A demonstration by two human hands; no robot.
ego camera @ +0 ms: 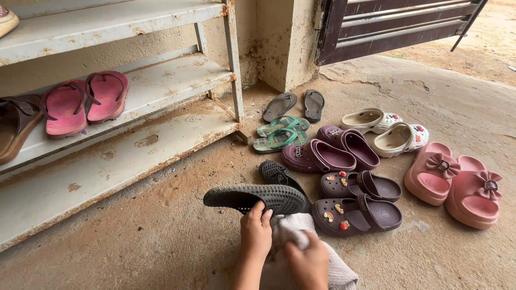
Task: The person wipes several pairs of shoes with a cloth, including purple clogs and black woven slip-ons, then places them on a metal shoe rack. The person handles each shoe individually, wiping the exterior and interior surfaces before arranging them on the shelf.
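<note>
Right hand (307, 261) clutches pale cloth (333, 271), left hand (256, 231) grips black shoe (252, 197) above dusty concrete floor (161, 236).

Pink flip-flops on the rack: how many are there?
2: a left flip-flop and a right flip-flop, side by side on the middle shelf. Others may be hidden past the left edge.

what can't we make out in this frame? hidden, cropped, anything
Head view:
- Second dark mesh shoe: mostly hidden behind the dark mesh shoe in the left hand.
- Right hand: fingers buried in the pale cloth, grip unclear.
- Brown sandal and the light shoe on the top shelf: cut off by the left edge.
- Both forearms: cut by the bottom edge.
</note>
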